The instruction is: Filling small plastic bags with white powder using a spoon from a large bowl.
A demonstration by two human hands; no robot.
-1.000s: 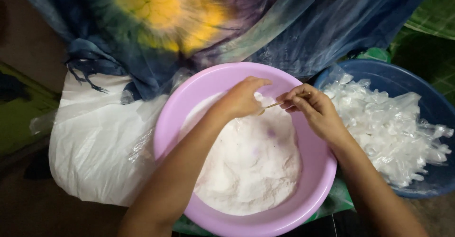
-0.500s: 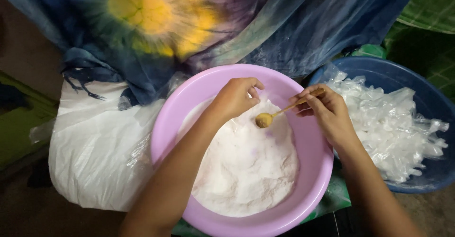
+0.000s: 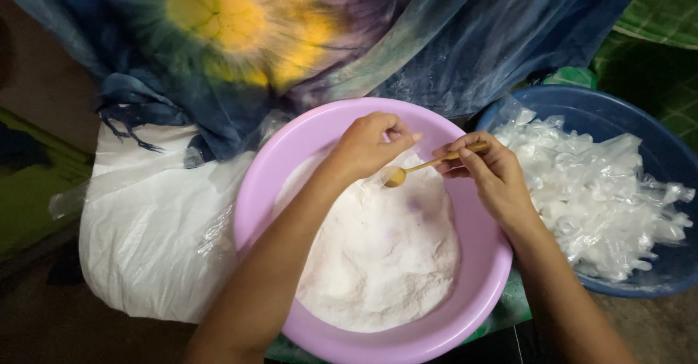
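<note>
Over the pink basin (image 3: 262,182), at centre frame, the small wooden spoon (image 3: 429,166) has moved since half a second ago: its bowl now lies closer to the left hand (image 3: 367,146). It is slim, pale gold, with a round bowl, tilted handle-high toward 2 o'clock. The right hand (image 3: 487,171) pinches the handle end between closed fingertips. The left hand's fingers are curled shut on a thin clear bag (image 3: 371,182), barely visible. White powder (image 3: 378,255) fills the basin below. At 3 o'clock, a blue tub (image 3: 654,124) holds clear bags (image 3: 603,189).
</note>
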